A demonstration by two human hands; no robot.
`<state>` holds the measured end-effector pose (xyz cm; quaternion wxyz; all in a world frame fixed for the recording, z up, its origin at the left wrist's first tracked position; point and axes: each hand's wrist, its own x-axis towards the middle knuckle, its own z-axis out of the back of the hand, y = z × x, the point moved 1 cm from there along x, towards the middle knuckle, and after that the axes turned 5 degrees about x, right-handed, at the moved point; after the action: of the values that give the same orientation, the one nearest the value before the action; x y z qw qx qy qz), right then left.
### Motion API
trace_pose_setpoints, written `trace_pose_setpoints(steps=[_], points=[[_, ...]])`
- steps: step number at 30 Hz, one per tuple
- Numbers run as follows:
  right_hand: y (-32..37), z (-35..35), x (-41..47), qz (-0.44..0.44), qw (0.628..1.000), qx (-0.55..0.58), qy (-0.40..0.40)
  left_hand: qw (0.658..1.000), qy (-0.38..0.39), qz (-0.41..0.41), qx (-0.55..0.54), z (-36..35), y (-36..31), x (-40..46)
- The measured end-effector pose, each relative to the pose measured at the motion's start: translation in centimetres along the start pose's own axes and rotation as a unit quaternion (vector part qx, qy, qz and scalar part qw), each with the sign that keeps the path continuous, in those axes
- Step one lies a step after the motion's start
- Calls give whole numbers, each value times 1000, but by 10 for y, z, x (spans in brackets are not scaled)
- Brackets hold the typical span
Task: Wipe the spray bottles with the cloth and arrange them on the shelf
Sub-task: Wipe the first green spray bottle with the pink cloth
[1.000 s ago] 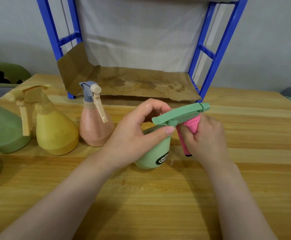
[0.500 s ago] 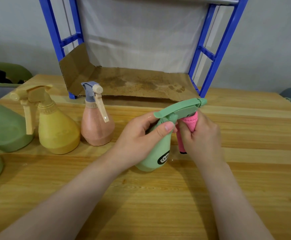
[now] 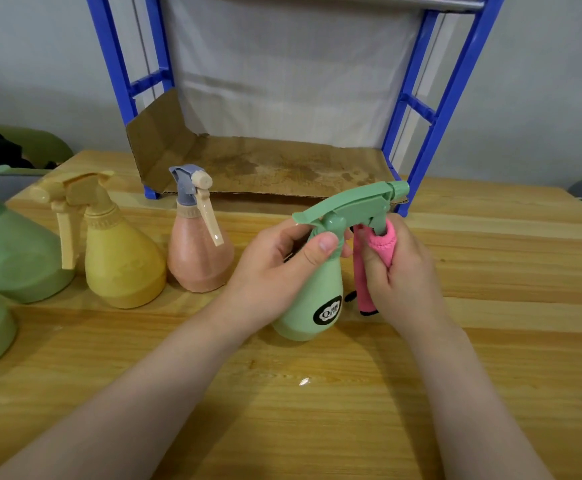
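Wooden bench [image 3: 490, 341] planks run under a blue shelf [image 3: 449, 98] lined with stained cardboard [image 3: 265, 168], which carries no bottles yet.

Since a second ago the green bottle [image 3: 312, 306] has tipped from lying well over toward upright, its base now low near the bench and its nozzle pointing right and away. The cloth [image 3: 381, 247], pink and rolled, has slid along under the spray head to the trigger, where it now wraps. That suggests the wiping has moved from the body to the trigger area, so this bottle is probably close to done but not yet ready for shelving.

The left hand [image 3: 275, 271] has its fingers curled round the bottle's neck, thumb across the front. The right hand [image 3: 400, 271] is clenched on the cloth, pressing it against the trigger.

Waiting at the left are a peach bottle [image 3: 198, 258], a yellow bottle [image 3: 121, 261] and two larger green bottles [image 3: 9, 258] at the frame edge. All are tinted and cloudy, so whether any holds liquid cannot be told.
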<state>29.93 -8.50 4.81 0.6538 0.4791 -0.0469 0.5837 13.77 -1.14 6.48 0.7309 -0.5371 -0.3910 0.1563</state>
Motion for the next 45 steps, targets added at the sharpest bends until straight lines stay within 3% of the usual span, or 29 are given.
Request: trace_pose_setpoints(steps=[4, 7, 11, 15, 18, 21, 28, 32, 34, 37, 41, 45], points=[[-1, 4, 3, -34, 998, -21, -45, 998, -25, -40, -29, 4, -3, 2], [0, 6, 5, -52, 995, 33, -80, 998, -50, -44, 4, 10, -4, 5], [8, 3, 4, -78, 980, 151, -104, 993, 0, -11, 119, 6, 4, 4], [11, 4, 6, -93, 964, 213, -132, 994, 43, 22, 93, 4, 7, 2], [16, 9, 8, -94, 947, 258, -164, 994, 31, -22, 103, 5, 4, 1], [22, 12, 6, -87, 935, 302, -164, 969, -15, -101, 226, 7, 0, 4], [31, 10, 4, -7, 966, 236, -102, 871, -88, -166, 454, 10, 4, 6], [35, -2, 1, -30, 984, 174, -20, 812, -102, -206, 536, 2, 8, 3], [34, -8, 0, -50, 985, 167, -16, 789, -102, -226, 563, -3, 10, 0], [33, -11, -1, -59, 986, 144, -61, 781, -91, -221, 577, -6, 10, -1], [32, -7, -1, -59, 991, 56, -109, 797, -75, -210, 562, -9, 4, -3], [29, -4, 0, -90, 985, 53, -140, 803, -69, -198, 558, -12, 3, -5]])
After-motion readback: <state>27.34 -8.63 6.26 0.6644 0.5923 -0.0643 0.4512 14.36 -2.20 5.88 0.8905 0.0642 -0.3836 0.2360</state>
